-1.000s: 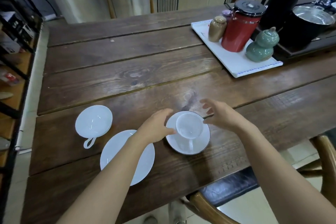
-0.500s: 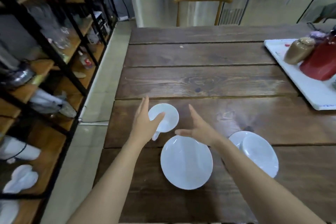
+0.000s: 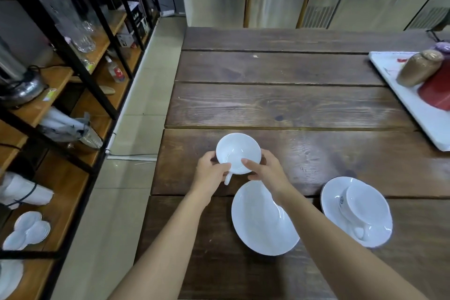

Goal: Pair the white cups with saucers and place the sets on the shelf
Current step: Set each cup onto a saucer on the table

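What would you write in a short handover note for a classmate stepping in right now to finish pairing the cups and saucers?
Left hand: gripping the left side of the loose white ceramic cup.
Right hand: gripping the same cup's right side, thumb over the rim.
The cup is on or just above the dark wooden plank table; which, I cannot tell. Its handle points towards you.
The bare white round saucer lies just nearer you.
Done: one white cup on its saucer, to the right.
Left: set the held cup on the bare saucer, then carry both sets to the black-framed wooden shelf on the left.
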`<act>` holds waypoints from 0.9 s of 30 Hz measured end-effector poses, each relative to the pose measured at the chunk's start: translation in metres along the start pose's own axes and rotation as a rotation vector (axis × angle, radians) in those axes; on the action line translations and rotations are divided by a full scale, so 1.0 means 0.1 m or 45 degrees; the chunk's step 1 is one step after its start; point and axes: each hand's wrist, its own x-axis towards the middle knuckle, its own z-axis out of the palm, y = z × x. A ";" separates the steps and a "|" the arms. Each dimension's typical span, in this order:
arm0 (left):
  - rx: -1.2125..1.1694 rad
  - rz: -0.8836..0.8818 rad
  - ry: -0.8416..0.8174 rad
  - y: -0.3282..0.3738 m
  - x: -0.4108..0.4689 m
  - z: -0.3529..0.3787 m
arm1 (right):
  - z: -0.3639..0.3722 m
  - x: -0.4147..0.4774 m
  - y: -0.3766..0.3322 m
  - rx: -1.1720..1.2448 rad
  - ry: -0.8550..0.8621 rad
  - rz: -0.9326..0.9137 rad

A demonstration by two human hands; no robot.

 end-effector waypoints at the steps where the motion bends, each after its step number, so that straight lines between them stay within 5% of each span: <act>1: -0.003 0.027 0.015 0.03 -0.02 0.01 | -0.01 -0.01 -0.02 0.005 0.044 -0.022; 9: 0.187 0.159 -0.168 0.11 -0.22 0.11 | -0.16 -0.24 0.03 -0.028 0.329 -0.129; 17: 0.506 0.156 -0.190 -0.10 -0.49 0.21 | -0.21 -0.57 0.39 -0.165 0.442 -0.064; 27: 0.551 0.081 -0.268 -0.35 -0.66 0.26 | -0.25 -0.79 0.65 -0.273 0.467 0.024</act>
